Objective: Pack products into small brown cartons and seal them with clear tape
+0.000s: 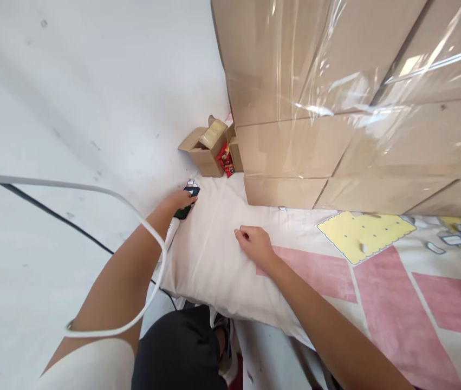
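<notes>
My left hand (pixel 180 200) reaches to the edge of the bedding beside the white wall. Its fingers are closed over a dark, flat phone (pixel 184 212), which is partly hidden under the palm. A small bluish-white item (pixel 192 183) lies just beyond the phone. Curled into a loose fist, my right hand (pixel 255 241) rests on the pale bedding (pixel 209 260), with nothing visible in it.
Plastic-wrapped cardboard boxes (pixel 287 151) stand stacked on the bed at the right. An opened small carton (pixel 207 162) and a red snack packet (pixel 225 159) sit in the corner. A white cable (pixel 164 260) loops across my left arm.
</notes>
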Tool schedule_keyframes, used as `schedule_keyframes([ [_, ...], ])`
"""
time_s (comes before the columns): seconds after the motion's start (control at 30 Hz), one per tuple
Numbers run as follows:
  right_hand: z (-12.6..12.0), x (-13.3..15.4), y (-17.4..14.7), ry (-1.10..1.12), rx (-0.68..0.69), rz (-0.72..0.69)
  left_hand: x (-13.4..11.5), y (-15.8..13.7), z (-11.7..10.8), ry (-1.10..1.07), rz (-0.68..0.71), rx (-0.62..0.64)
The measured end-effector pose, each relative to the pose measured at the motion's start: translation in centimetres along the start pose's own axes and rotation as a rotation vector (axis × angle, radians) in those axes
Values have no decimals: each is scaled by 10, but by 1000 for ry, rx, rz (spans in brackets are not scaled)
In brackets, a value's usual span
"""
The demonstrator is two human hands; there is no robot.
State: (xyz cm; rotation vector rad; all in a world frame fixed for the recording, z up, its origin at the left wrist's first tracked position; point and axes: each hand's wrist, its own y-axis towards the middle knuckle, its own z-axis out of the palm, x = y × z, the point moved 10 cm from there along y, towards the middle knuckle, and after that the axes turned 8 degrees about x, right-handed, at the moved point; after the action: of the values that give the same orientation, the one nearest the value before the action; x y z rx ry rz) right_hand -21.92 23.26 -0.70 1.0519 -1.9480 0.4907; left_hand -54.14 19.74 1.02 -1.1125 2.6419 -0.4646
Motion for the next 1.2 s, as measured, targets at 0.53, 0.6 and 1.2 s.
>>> schedule_keyframes([
  [0.53,-1,-5,-1,145,6,39,-85,26,-124,-213,81,-461],
  [0.6,-1,-5,0,149,10,37,-91,28,-124,-195,123,-469],
  [1.2,-29,6,-8,309,-270,-170,-60,-221,-95,-209,71,-896],
])
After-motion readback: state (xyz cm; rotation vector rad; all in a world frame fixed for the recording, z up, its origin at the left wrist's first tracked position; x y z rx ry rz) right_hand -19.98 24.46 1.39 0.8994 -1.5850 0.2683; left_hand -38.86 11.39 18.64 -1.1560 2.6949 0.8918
